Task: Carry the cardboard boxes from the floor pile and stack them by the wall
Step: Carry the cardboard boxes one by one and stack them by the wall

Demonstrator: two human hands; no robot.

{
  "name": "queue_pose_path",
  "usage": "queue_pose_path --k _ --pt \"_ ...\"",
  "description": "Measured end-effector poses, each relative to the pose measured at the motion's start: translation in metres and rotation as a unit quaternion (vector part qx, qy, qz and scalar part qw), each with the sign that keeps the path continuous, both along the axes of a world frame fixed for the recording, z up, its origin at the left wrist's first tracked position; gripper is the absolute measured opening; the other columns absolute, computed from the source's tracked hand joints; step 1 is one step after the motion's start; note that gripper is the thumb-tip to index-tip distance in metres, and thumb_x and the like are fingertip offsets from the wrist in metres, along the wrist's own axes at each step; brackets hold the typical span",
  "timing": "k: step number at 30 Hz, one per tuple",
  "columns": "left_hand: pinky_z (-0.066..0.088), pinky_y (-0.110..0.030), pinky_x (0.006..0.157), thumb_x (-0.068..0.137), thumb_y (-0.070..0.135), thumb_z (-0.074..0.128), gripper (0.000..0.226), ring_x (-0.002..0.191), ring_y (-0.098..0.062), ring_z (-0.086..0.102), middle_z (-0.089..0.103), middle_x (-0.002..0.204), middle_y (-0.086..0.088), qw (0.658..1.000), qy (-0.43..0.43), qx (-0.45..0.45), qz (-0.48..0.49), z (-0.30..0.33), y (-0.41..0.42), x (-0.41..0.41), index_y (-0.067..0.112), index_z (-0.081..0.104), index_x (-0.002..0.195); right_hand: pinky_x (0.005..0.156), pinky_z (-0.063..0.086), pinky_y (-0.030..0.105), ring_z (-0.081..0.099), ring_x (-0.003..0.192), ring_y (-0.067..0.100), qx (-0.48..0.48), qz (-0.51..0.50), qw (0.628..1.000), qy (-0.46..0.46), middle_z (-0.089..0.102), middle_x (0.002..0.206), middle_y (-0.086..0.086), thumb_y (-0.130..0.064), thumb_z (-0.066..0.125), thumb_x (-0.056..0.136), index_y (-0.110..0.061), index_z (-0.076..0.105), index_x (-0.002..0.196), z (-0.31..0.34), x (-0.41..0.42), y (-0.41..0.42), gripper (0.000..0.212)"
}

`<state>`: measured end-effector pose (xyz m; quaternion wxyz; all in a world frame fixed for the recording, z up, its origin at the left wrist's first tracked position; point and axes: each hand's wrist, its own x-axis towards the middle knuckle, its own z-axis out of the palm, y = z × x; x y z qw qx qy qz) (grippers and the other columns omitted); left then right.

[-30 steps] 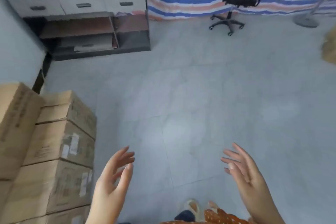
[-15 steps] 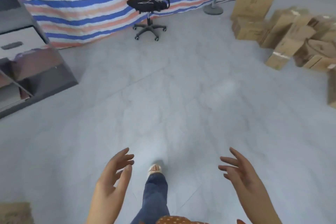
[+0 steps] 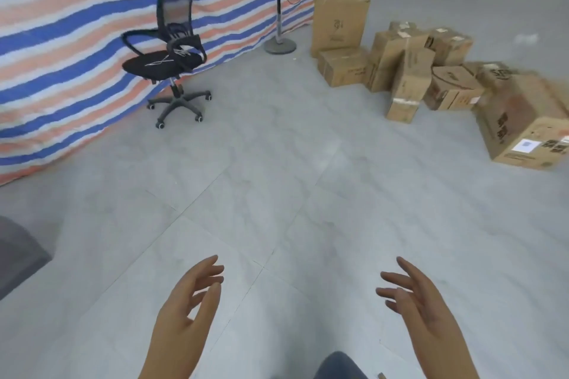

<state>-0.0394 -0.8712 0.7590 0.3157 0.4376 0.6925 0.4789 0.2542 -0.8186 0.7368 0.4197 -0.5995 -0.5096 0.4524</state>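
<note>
Both hands are held out low in front of the body, palms turned toward each other, over bare grey floor (image 3: 277,181). The left hand (image 3: 184,314) has its fingers straight and slightly spread, and its grip is empty. The right hand (image 3: 421,311) looks the same: fingers loosely extended, holding nothing.

The boxes (image 3: 412,71) lie well apart from both hands, up at the far right of the view. They sit in a loose pile on the floor, some tilted against each other. A tall box (image 3: 338,21) stands upright at the pile's left end, against the striped tarp (image 3: 77,18). A big box (image 3: 523,129) lies nearest, at the right edge, with labels on its facing side. The right hand is the closer of the two to the pile, though open floor separates them.

A black chair (image 3: 169,55) stands beside the tarp, left of the pile. A fan stand (image 3: 279,40) rises between the chair and the tall box. A dark grey edge of furniture (image 3: 18,252) shows at the left border. A knee in blue denim (image 3: 335,368) pokes up at the bottom between the hands.
</note>
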Motion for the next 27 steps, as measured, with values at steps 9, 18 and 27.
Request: queue_pose_path --k 9,18,27 --pt "0.047 -0.006 0.076 0.09 -0.004 0.054 0.04 0.092 0.0 0.065 0.067 0.105 0.02 0.999 -0.011 -0.02 -0.039 -0.026 0.183 0.023 0.03 0.062 0.108 0.08 0.055 0.025 0.071 0.084 0.012 -0.006 -0.088 0.996 0.024 0.069 0.107 0.001 0.001 0.044 0.096 -0.021 0.055 0.123 -0.021 0.035 0.167 0.036" --pt "0.047 -0.008 0.078 0.092 0.003 0.054 0.036 0.095 0.002 0.064 0.067 0.106 0.021 0.994 -0.032 -0.007 -0.105 -0.009 0.407 0.108 0.034 0.062 0.109 0.084 0.051 0.027 0.069 0.09 0.007 0.018 -0.095 0.995 -0.025 0.07 0.105 -0.015 -0.011 0.046 0.097 -0.039 0.053 0.121 0.007 0.108 0.369 0.037" --pt "0.052 -0.018 0.08 0.091 -0.001 0.052 0.045 0.092 -0.003 0.067 0.07 0.101 0.016 0.982 -0.044 -0.048 -0.177 -0.032 0.591 0.177 0.039 0.067 0.102 0.084 0.052 0.027 0.07 0.09 0.009 0.002 -0.191 0.981 -0.022 0.07 0.104 -0.014 -0.011 0.046 0.098 -0.037 0.054 0.121 -0.01 0.177 0.509 0.036"
